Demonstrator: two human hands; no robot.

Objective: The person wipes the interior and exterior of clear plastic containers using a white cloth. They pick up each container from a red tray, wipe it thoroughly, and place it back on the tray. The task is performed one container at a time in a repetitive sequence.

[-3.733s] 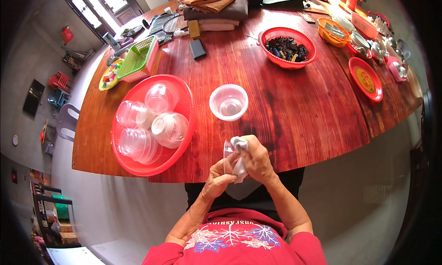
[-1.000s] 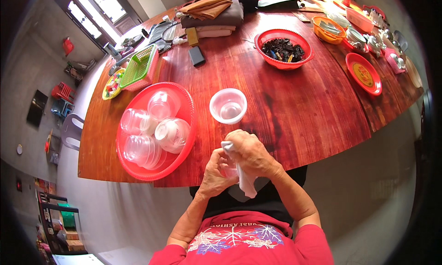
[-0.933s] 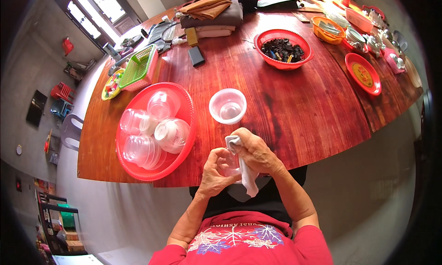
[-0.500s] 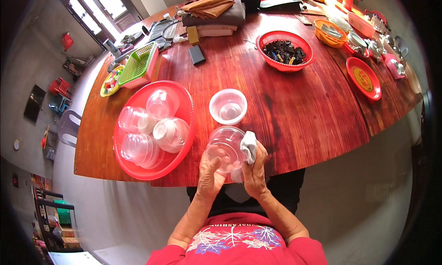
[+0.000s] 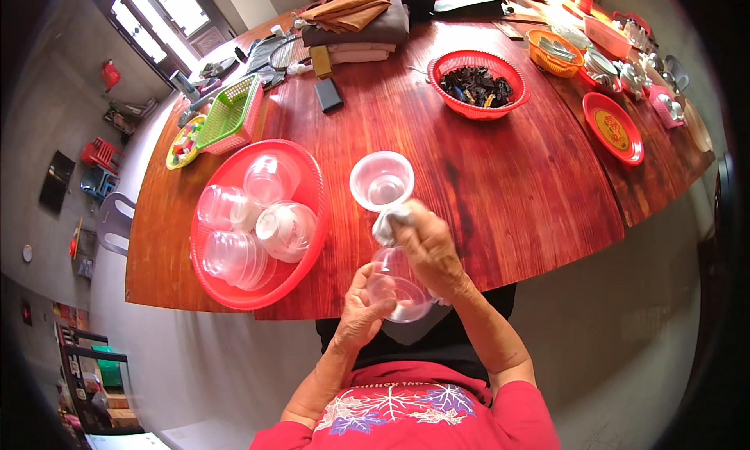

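Over the table's near edge, a clear plastic bowl [image 5: 408,300] is tilted on its side. Its rim side is gripped by my left hand [image 5: 362,305], thumb across the plastic. My right hand [image 5: 428,247] is closed on a grey-white cloth [image 5: 388,225] just above the bowl; whether the cloth touches it I cannot tell. Just beyond the cloth, another clear bowl [image 5: 382,181] stands upright on the table. To the left, a big red plastic basket [image 5: 316,173] holds several clear bowls [image 5: 234,258], nested in stacks and lying upside down, and a white printed bowl [image 5: 286,231].
The reddish wooden table [image 5: 500,192] carries a red basket of dark pieces [image 5: 478,87], a dark phone-like box [image 5: 328,95], folded cloths [image 5: 355,32] and a green-and-pink basket [image 5: 231,114]. At the right lie a red tray [image 5: 613,128] and an orange basket [image 5: 555,53].
My right hand with the cloth has moved up and away from the bowl's side. The held bowl has been tipped over and lowered toward me, still in my left hand.
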